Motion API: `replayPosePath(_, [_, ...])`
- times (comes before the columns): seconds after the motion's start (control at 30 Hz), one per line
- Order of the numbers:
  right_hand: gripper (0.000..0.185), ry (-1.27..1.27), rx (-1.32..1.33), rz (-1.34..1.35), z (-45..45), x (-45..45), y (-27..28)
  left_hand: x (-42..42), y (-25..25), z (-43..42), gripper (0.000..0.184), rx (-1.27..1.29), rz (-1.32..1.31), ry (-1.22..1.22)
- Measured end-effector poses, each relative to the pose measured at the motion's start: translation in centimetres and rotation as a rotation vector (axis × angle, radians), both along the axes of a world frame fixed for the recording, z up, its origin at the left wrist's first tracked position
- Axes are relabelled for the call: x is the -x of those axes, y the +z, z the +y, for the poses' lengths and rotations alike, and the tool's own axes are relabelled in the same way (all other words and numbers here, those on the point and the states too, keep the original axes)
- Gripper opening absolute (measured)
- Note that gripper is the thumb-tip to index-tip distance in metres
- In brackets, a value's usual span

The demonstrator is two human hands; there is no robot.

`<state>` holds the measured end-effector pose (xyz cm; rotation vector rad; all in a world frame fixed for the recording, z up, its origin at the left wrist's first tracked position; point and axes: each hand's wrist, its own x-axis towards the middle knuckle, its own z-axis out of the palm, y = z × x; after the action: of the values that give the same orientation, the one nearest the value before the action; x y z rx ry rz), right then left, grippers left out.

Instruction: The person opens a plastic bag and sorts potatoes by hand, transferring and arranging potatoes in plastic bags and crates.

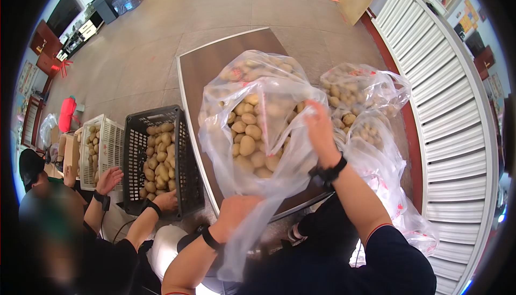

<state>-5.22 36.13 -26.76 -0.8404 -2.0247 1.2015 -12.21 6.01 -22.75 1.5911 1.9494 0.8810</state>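
Note:
On the brown table stands a large clear plastic bag [215, 144], its mouth open toward me. Potatoes [247, 145] fill it and show through the opening. My left hand [237, 215] is closed on the near edge of the bag, and a loose strip of plastic hangs down past the wrist. At the bag's right side, my right hand [321, 133] grips the rim, its fingertips partly hidden by the plastic. Both wrists wear black bands.
The table [215, 64] reaches away from me. Left of it stand a black crate [131, 150] and a white crate [112, 152], both with potatoes; a co-worker's hands [165, 202] are by the black one. More bagged potatoes [346, 93] lie right, beside a white slatted radiator [435, 96].

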Motion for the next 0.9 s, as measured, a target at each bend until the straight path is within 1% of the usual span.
replayPosePath(0.03, [0.039,-0.183,-0.137,-0.089,4.0,0.1,-3.9,-0.2,1.0,-0.2,0.034,0.103,0.053,-0.022])
replayPosePath(0.1, [0.051,-0.354,-0.038,-0.233,7.8,-0.6,-7.3,-1.3,1.2,-0.9,0.031,0.091,0.052,0.004])
replayPosePath(0.13, [0.051,-0.34,-0.037,-0.226,8.9,-0.7,-9.0,-2.0,0.8,-1.4,0.031,0.091,-0.033,0.055])
replayPosePath(0.17, [0.054,-0.339,0.142,-0.129,9.5,-0.9,-10.8,-2.6,0.5,-1.7,0.031,0.089,-0.118,0.108])
replayPosePath(0.2, [0.057,-0.334,0.326,-0.04,9.9,-0.9,-12.2,-3.2,0.2,-1.8,0.03,0.1,-0.142,0.131])
replayPosePath(0.23, [0.057,-0.318,0.335,-0.046,10.2,-0.6,-13.1,-3.5,0.4,-1.9,0.03,0.109,-0.144,0.148])
replayPosePath(0.3, [0.05,0.009,0.606,0.251,11.0,0.0,-14.5,-3.9,0.9,-2.1,0.028,0.08,-0.154,0.119])
replayPosePath(0.33, [0.058,-0.042,0.532,0.153,11.1,0.5,-15.2,-3.9,0.6,-2.1,0.027,-0.024,-0.099,0.108])
replayPosePath(0.37, [0.058,-0.035,0.538,0.148,11.5,0.5,-15.6,-4.0,0.7,-2.2,0.027,-0.019,-0.101,0.117])
replayPosePath(0.43, [0.058,0.026,0.708,0.131,11.7,1.2,-15.1,-3.9,0.7,-2.3,0.026,0.081,-0.131,0.087])
replayPosePath(0.47, [0.058,0.03,0.712,0.129,11.5,1.6,-15.0,-4.0,0.5,-2.4,0.026,0.085,-0.131,0.092])
replayPosePath(0.53, [0.056,0.099,0.681,0.122,11.3,2.0,-15.2,-4.6,-0.4,-2.7,0.025,0.118,0.012,0.055])
replayPosePath(0.57, [0.056,0.099,0.684,0.12,11.2,2.2,-15.3,-4.8,-0.7,-2.9,0.025,0.121,0.01,0.057])
replayPosePath(0.63, [0.052,0.092,0.687,0.064,10.8,2.8,-14.8,-5.3,-1.2,-3.2,0.026,0.187,0.114,0.035])
replayPosePath(0.67, [0.052,0.091,0.687,0.063,10.5,2.8,-14.6,-5.5,-1.3,-3.4,0.026,0.188,0.113,0.035])
replayPosePath(0.73, [0.048,0.171,0.721,0.065,8.3,3.1,-11.6,-5.9,-1.4,-3.8,0.026,0.215,0.111,0.027])
replayPosePath(0.87, [0.046,0.223,0.679,0.062,7.3,3.7,-12.4,-6.7,-0.8,-4.1,0.026,0.288,0.101,-0.014])
replayPosePath(0.9, [0.045,0.235,0.642,0.056,6.9,3.8,-12.4,-6.9,-0.8,-4.4,0.024,0.176,0.039,0.026])
